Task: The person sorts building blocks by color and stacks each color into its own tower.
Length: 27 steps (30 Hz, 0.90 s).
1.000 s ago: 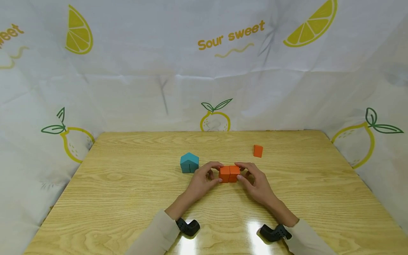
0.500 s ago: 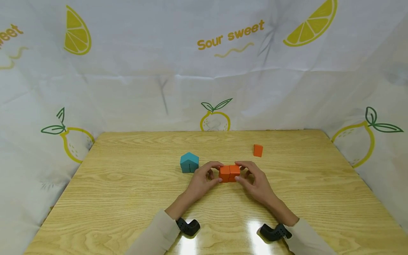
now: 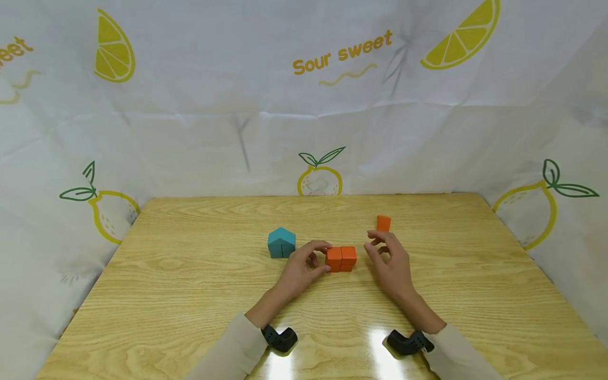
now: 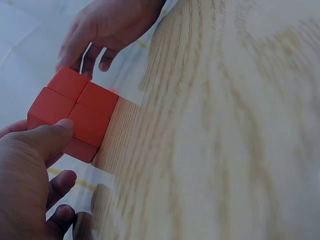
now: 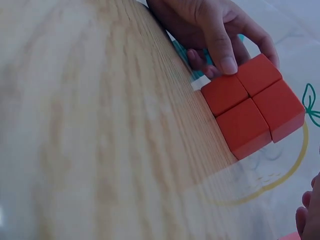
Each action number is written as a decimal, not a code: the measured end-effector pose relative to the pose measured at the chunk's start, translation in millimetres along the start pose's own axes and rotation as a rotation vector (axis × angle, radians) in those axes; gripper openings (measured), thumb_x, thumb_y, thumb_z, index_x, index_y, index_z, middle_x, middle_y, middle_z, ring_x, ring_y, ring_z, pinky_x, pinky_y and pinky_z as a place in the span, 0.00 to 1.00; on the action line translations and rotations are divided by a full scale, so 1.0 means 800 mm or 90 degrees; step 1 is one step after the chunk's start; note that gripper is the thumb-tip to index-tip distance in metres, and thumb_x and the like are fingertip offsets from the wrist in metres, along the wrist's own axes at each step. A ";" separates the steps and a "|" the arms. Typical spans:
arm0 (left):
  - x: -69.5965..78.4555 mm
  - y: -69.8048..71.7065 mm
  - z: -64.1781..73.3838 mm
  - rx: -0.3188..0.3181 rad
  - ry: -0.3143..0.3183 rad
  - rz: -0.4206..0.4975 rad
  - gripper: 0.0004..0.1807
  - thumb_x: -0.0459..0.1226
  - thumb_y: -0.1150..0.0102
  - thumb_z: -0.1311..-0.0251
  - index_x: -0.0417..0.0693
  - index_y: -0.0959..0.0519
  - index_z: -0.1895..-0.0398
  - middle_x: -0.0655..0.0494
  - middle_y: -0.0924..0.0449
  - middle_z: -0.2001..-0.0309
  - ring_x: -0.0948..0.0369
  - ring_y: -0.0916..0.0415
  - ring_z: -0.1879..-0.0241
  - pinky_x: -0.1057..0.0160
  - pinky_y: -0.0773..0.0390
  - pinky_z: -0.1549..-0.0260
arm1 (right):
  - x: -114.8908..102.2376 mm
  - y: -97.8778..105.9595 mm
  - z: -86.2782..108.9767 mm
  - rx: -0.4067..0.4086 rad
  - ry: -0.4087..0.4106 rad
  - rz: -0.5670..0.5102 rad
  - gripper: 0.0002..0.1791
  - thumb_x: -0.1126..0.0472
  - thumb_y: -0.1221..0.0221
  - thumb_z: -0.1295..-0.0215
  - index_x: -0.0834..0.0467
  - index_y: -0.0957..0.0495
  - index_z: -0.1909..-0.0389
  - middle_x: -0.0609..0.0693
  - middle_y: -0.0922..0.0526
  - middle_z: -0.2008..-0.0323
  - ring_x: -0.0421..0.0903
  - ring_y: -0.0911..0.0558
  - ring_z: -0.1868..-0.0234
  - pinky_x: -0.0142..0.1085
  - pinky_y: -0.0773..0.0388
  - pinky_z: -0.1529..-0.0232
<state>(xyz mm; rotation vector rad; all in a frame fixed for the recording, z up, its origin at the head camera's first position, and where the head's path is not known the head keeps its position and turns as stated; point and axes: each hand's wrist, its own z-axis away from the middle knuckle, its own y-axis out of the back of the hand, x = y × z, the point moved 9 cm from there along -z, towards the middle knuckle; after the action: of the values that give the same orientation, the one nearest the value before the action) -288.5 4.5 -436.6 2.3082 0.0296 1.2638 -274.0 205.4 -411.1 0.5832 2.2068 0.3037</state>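
Several orange blocks [image 3: 341, 258] stand together on the wooden table in two rows, one on top of the other. My left hand [image 3: 299, 269] pinches their left side between thumb and forefinger; in the left wrist view its thumb [image 4: 57, 135] lies on the near face. Apart from the blocks, to their right, is my right hand [image 3: 391, 266], its fingers loosely bent and nothing between them. Just beyond its fingertips lies a loose orange block [image 3: 383, 222], its lower part hidden behind the hand. The right wrist view shows seams between the stacked blocks [image 5: 245, 122].
Left of the orange stack, close to my left hand, stands a teal block shape [image 3: 282, 243] with a pointed top. A white cloth [image 3: 214, 148] with lemon prints hangs behind the table [image 3: 190, 295] and along its sides.
My right hand has let go of the orange blocks' right side and moved right and away from me, towards the loose orange block. The left hand and the stack have stayed put.
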 end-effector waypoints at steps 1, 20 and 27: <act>0.000 0.000 0.000 0.001 0.001 0.000 0.25 0.31 0.32 0.45 0.55 0.25 0.44 0.56 0.22 0.53 0.62 0.31 0.72 0.66 0.28 0.72 | 0.005 0.002 -0.001 0.010 -0.006 0.009 0.18 0.75 0.40 0.39 0.64 0.24 0.48 0.60 0.22 0.56 0.52 0.24 0.59 0.27 0.28 0.64; -0.003 0.001 0.001 -0.003 0.012 0.016 0.25 0.29 0.33 0.45 0.54 0.25 0.44 0.58 0.22 0.53 0.60 0.30 0.72 0.65 0.27 0.70 | 0.060 0.029 -0.016 0.089 -0.167 0.086 0.23 0.60 0.37 0.36 0.67 0.27 0.44 0.62 0.26 0.51 0.56 0.26 0.58 0.27 0.32 0.66; -0.002 -0.001 0.000 -0.003 0.010 0.017 0.25 0.30 0.33 0.45 0.55 0.25 0.44 0.57 0.22 0.53 0.60 0.30 0.72 0.65 0.27 0.71 | 0.078 0.031 -0.021 0.090 -0.224 0.099 0.26 0.58 0.36 0.37 0.67 0.29 0.42 0.62 0.28 0.49 0.55 0.27 0.57 0.27 0.33 0.64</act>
<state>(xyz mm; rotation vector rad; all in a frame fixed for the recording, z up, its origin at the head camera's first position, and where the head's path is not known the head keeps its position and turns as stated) -289.1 4.5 -438.0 2.3022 0.0013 1.2951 -314.2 257.6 -431.2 0.8210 1.8566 0.1136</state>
